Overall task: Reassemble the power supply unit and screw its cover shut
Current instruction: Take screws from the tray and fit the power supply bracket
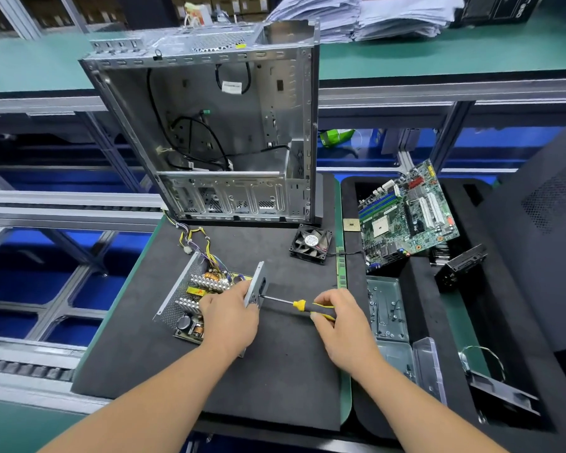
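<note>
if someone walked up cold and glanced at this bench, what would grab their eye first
First, the bare silver computer case standing open at the back of the dark foam mat. In front of it, the left hand steadies the opened grey power supply unit, its heatsinks exposed, while the right hand holds a yellow-and-black screwdriver to its end plate. To the right, a green motherboard leans in a black tray.

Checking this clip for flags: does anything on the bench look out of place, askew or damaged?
Nothing looks damaged or spilled. The power supply unit lies open on the black mat, circuit board exposed, as expected mid-reassembly. The left hand steadies its end panel while the right hand drives a yellow-handled screwdriver into it. The motherboard sits tilted in its foam tray.
</note>
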